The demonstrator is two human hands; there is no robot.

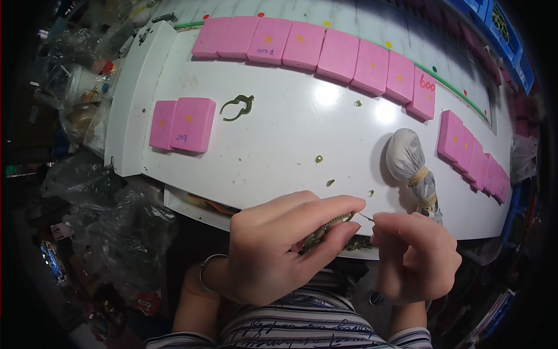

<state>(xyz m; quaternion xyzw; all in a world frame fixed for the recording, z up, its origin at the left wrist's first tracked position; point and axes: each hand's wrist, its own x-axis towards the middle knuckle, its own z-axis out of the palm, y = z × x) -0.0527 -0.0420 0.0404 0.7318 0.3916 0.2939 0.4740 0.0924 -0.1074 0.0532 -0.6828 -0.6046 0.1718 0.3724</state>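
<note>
My left hand (279, 244) holds an olive-green curved piece with a ridged, toothed edge (334, 223) between thumb and fingers; much of it is hidden in the palm. Close to its right end, my right hand (415, 250) has thumb and forefinger pinched on a thin sliver (365, 216). Whether that sliver is joined to the green piece, I cannot tell. Beyond my hands, on the white table (279, 128), lies an olive-green claw-shaped piece (238, 109) with curved prongs. Small green scraps (318, 159) are scattered nearer to me.
Pink blocks (337, 55) line the far edge, two pink blocks (193, 124) sit at left, and more pink blocks (465, 148) overlap at right. A grey bag-wrapped lump bound with rubber bands (405, 154) lies right of centre. Clear plastic bags (125, 221) hang at left; blue bins (500, 29) stand far right.
</note>
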